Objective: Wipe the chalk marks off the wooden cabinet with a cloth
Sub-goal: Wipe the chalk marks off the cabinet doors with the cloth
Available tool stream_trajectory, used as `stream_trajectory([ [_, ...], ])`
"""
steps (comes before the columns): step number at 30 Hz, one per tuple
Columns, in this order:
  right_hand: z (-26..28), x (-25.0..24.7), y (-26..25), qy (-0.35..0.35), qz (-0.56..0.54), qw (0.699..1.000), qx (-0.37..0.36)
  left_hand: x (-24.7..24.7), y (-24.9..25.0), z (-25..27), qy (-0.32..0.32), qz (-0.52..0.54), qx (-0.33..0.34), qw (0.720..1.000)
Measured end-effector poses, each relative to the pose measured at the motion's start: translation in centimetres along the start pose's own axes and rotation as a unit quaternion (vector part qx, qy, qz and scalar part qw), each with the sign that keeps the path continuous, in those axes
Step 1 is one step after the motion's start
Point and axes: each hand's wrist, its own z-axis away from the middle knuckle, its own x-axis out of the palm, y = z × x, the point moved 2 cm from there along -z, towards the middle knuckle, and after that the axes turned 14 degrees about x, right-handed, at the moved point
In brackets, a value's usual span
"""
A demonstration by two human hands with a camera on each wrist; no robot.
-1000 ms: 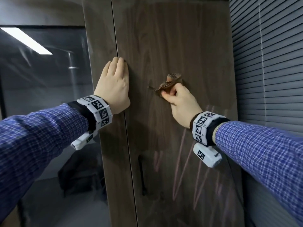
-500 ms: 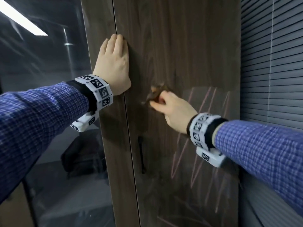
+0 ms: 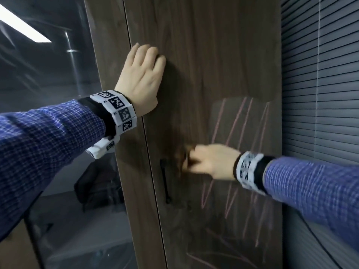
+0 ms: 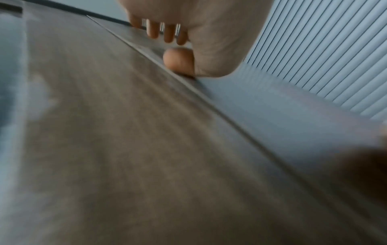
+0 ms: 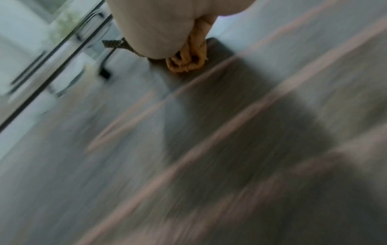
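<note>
The dark wooden cabinet door [image 3: 209,61] carries pink chalk marks [image 3: 236,123] as slanted strokes on its lower right part. My right hand [image 3: 211,162] grips a bunched brown-orange cloth [image 3: 184,158] and presses it on the door just left of the strokes, beside the black handle [image 3: 165,181]. The right wrist view shows the cloth [image 5: 186,59] crumpled under the hand [image 5: 159,28] with blurred pink strokes [image 5: 240,119] around. My left hand [image 3: 142,78] lies flat on the door's left edge, fingers straight; the left wrist view shows its fingers [image 4: 167,33] on the wood.
A glass panel [image 3: 48,113] stands left of the cabinet. Grey window blinds [image 3: 320,94] close off the right side, hard against the cabinet edge. More faint pink strokes [image 3: 219,247] run lower down the door.
My right hand has swept the cloth down and left, from above the strokes to beside the handle. The left hand has stayed flat on the door. The view has tilted downward.
</note>
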Motion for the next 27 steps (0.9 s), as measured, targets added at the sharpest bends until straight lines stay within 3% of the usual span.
stream_trajectory([
  [3,-2.4,-5.5,5.4,0.106,0.013,0.985,0.132,0.2,2.3,-0.6,0.002,0.045,0.016,0.999],
  [6,-3.6,-9.8,11.5,0.202,0.027,0.920,0.334,1.2,4.0,-0.8,-0.008,0.057,0.029,0.998],
  [7,-3.7,-10.2,12.7,0.217,0.027,0.905,0.366,1.6,4.2,-0.9,-0.006,0.054,0.027,0.998],
  [12,-1.9,-6.2,10.1,0.280,0.009,0.896,0.344,2.7,4.9,-0.8,0.010,0.053,0.006,0.999],
  [14,0.7,-2.8,6.7,0.279,-0.015,0.917,0.286,2.8,5.2,-0.9,0.010,0.056,-0.005,0.998],
  [18,8.4,4.6,-1.1,0.125,-0.015,0.986,0.107,2.5,5.5,-1.3,0.015,0.059,-0.018,0.998],
  [20,10.5,6.5,-3.4,0.018,-0.009,0.997,0.075,2.3,5.5,-1.3,0.008,0.055,-0.017,0.998],
  [22,10.1,5.7,-3.0,-0.018,-0.004,0.999,0.050,2.2,5.6,-1.3,0.000,0.052,-0.012,0.999],
  [24,8.2,3.1,-0.3,0.013,-0.003,0.998,0.056,2.0,5.8,-1.5,-0.007,0.051,-0.009,0.999],
  [27,3.8,-3.1,6.3,0.120,-0.006,0.971,0.206,2.2,5.9,-1.5,-0.011,0.043,-0.012,0.999],
])
